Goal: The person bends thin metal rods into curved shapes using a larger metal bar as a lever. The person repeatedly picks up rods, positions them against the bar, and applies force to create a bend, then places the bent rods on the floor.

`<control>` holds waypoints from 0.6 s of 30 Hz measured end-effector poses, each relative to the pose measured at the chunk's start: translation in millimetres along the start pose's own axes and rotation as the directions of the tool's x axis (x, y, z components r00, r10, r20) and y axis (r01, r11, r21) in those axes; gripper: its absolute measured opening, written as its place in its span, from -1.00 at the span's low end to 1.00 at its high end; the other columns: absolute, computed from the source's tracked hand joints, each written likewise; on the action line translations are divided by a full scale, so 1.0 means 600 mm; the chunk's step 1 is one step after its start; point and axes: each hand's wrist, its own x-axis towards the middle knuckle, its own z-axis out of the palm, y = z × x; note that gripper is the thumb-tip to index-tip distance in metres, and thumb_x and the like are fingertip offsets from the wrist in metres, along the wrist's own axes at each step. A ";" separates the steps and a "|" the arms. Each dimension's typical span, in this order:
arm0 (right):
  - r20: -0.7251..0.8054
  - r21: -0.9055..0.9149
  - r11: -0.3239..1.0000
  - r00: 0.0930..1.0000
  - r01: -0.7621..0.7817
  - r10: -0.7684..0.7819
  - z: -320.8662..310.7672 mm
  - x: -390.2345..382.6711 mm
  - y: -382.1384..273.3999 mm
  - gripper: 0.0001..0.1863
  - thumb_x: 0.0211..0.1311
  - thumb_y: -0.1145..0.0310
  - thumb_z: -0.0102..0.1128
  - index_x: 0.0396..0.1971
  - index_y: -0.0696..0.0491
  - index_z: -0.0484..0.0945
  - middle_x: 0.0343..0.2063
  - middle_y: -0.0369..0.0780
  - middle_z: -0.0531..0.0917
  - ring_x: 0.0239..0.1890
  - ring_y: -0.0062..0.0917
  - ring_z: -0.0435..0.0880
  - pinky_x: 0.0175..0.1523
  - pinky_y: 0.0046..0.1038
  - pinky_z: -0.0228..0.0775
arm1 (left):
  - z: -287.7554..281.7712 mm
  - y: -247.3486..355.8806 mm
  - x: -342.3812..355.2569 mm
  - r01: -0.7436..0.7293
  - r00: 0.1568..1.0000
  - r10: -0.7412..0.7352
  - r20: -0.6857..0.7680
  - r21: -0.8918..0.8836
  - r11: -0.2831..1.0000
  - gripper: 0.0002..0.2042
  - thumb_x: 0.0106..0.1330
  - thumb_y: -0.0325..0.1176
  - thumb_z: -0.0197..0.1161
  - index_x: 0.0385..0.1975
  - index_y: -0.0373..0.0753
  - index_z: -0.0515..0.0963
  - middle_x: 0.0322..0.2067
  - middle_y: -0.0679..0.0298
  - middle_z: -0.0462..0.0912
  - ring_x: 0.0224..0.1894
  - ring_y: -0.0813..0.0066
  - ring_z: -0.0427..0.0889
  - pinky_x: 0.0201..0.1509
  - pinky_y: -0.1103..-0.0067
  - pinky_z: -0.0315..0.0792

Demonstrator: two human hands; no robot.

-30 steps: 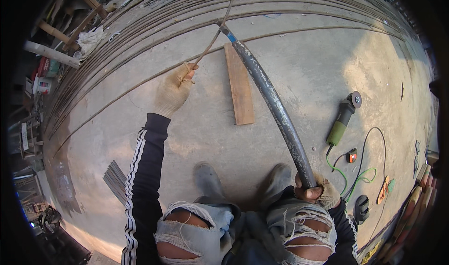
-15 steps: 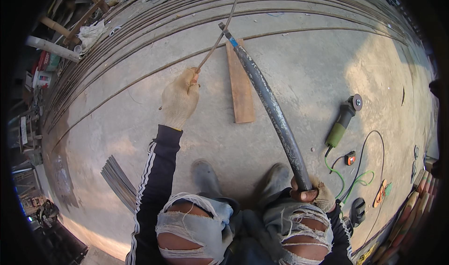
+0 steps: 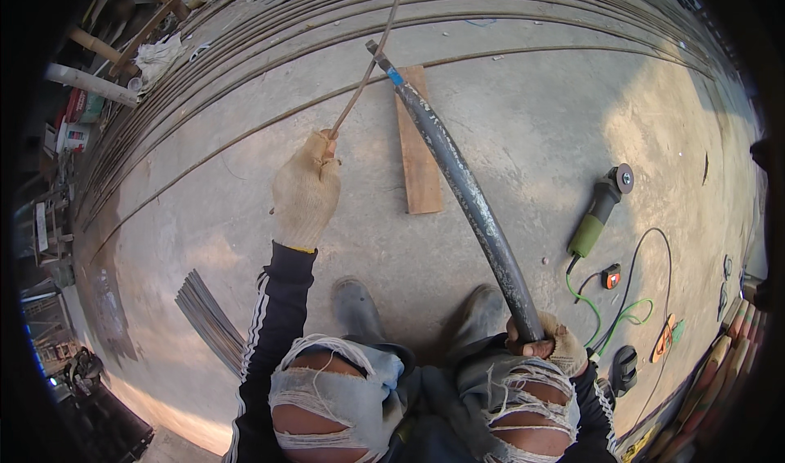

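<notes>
My left hand [image 3: 306,189], in a beige knit glove, is closed round the near end of a thin steel rod [image 3: 357,91] that runs away toward the top edge. In a gloved fist, my right hand [image 3: 549,342] grips the lower end of a long dark pipe [image 3: 472,192] with worn paint. The pipe slants up and to the left; its far end carries a blue band and a notched metal head [image 3: 379,53], which meets the rod. Beneath the pipe's upper part a wooden plank [image 3: 419,156] lies on the floor.
Several long steel rods [image 3: 507,52] stretch across the far floor. To the right lie an angle grinder [image 3: 594,211] with a green cord, an orange tape measure [image 3: 611,276] and a black sandal [image 3: 625,371]. Cut metal strips [image 3: 208,316] rest by my left forearm.
The pipe's far end and the rod have shifted a little to the left. My left hand has moved slightly left and nearer to me; my right hand has hardly moved.
</notes>
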 end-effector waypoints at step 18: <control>-0.013 -0.018 0.998 0.999 -0.053 0.053 -0.010 -0.008 -0.011 -0.57 0.24 0.22 0.57 -0.06 0.09 0.56 -0.30 -0.35 0.57 -0.21 -0.64 0.51 -0.07 -0.54 0.33 | 0.003 0.007 -0.024 0.113 0.990 -0.108 0.088 -0.062 0.992 -0.67 0.60 -0.17 0.11 0.12 -0.22 0.66 -0.40 0.14 0.75 -0.36 0.36 0.75 -0.24 0.45 0.58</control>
